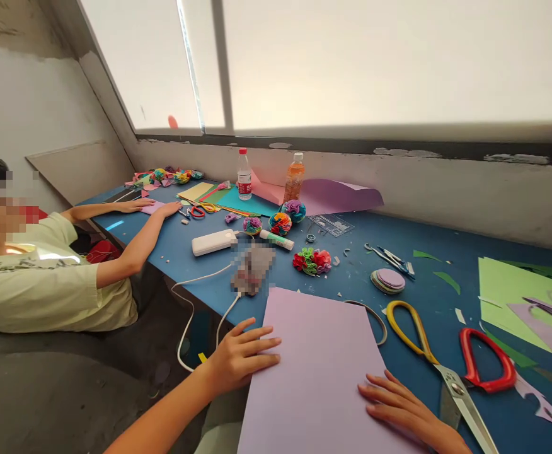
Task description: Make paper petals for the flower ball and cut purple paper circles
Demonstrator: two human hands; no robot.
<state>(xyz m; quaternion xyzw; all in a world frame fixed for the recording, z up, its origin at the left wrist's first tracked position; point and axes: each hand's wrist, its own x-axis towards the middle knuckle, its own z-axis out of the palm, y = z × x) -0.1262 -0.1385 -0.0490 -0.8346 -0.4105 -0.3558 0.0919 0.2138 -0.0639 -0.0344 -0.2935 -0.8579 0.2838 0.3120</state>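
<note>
A large sheet of lilac paper lies before me, partly over the blue table's front edge. On its left edge rests my left hand, fingers spread, the thumb outside the sheet. My right hand lies on the sheet's right side with its fingers stretched out flat. Close to the right hand are big scissors, blades apart, with one yellow and one red handle. Beyond them sits a stack of round paper discs.
A phone on a white cable and a power bank lie ahead left. Paper flowers, a glue stick and two bottles stand farther back. Green paper and scraps lie right. A co-worker sits left.
</note>
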